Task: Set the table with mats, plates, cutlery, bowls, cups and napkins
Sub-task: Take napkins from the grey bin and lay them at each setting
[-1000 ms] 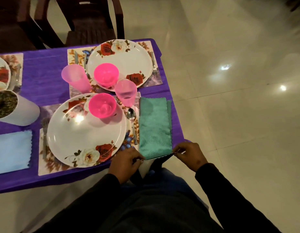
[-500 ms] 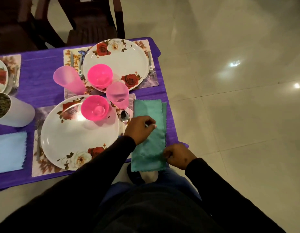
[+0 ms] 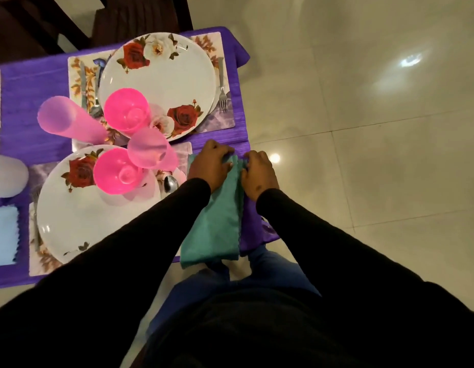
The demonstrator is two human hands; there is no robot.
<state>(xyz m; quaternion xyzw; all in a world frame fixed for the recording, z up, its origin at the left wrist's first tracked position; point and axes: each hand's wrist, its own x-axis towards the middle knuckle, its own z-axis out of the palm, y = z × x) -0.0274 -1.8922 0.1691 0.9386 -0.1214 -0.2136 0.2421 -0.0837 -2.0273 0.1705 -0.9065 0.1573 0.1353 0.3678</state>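
The far end of the teal napkin (image 3: 217, 216) is pinched by both hands: the left hand (image 3: 210, 166) is closed on its far left corner, the right hand (image 3: 259, 172) is closed on its far right corner, and the two are held close together with a narrow strip of cloth between them. The napkin is laid lengthwise along the right edge of the table (image 3: 31, 83), which is covered in purple cloth, and its near end is draped just past the table's near edge. Just left of the napkin a spoon (image 3: 170, 183) is seen beside the near plate (image 3: 79, 216), on which a pink bowl (image 3: 116, 171) is set. A pink cup (image 3: 150, 150) is placed between this plate and the far plate (image 3: 164, 75), where a second pink bowl (image 3: 127, 111) is carried. A fork (image 3: 222, 86) is laid on the mat (image 3: 225, 118) to the right of the far plate. A pale blue napkin (image 3: 3, 235) is seen at the left edge
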